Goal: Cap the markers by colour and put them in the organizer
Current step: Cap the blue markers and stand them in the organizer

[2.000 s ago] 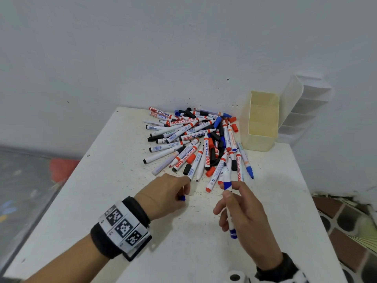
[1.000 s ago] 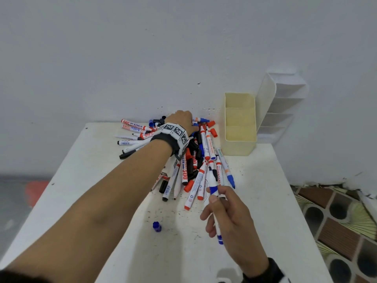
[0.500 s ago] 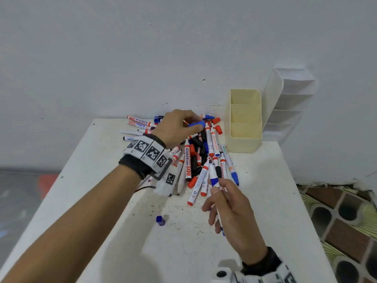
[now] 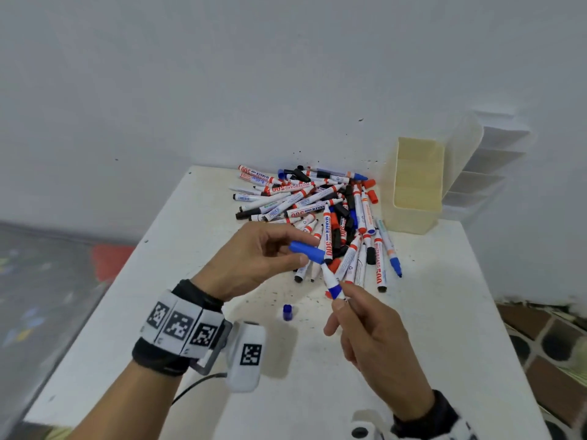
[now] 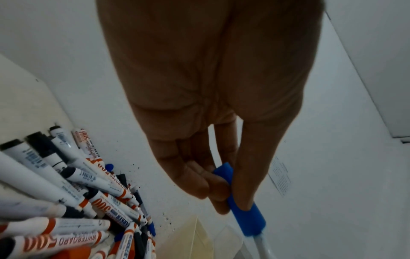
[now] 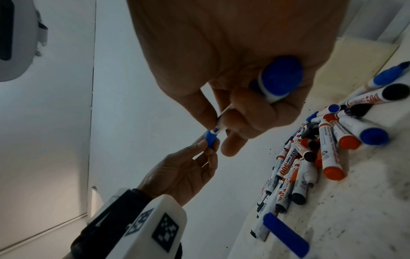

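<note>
While the left hand point(image 4: 254, 258) is pinching the blue cap point(image 4: 306, 251) and the right hand point(image 4: 374, 338) is gripping the marker point(image 4: 330, 281), misalignment is risking a missed, inky tip.

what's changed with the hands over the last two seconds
The left hand let go of a small blue cap, reached into the marker pile, and brought back a long blue cap to the marker. The right hand kept its grip on that marker.
</note>
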`<action>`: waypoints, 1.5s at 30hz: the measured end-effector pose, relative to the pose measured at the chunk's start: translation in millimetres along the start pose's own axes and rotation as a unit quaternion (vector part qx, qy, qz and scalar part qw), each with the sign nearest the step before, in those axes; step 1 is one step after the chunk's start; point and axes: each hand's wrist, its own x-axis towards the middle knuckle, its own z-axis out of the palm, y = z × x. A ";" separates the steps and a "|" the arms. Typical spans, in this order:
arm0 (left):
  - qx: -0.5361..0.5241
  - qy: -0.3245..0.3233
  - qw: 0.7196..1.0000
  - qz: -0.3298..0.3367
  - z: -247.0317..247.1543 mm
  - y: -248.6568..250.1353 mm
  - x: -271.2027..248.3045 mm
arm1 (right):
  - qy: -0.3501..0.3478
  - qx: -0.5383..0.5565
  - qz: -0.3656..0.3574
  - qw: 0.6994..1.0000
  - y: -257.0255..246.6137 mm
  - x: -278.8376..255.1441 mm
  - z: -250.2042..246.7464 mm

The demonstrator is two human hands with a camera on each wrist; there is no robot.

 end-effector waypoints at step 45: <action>0.469 -0.187 0.856 -0.107 -21.2 -49.7 0.8 | 0.028 0.026 0.061 0.997 12.4 -1.9 2.1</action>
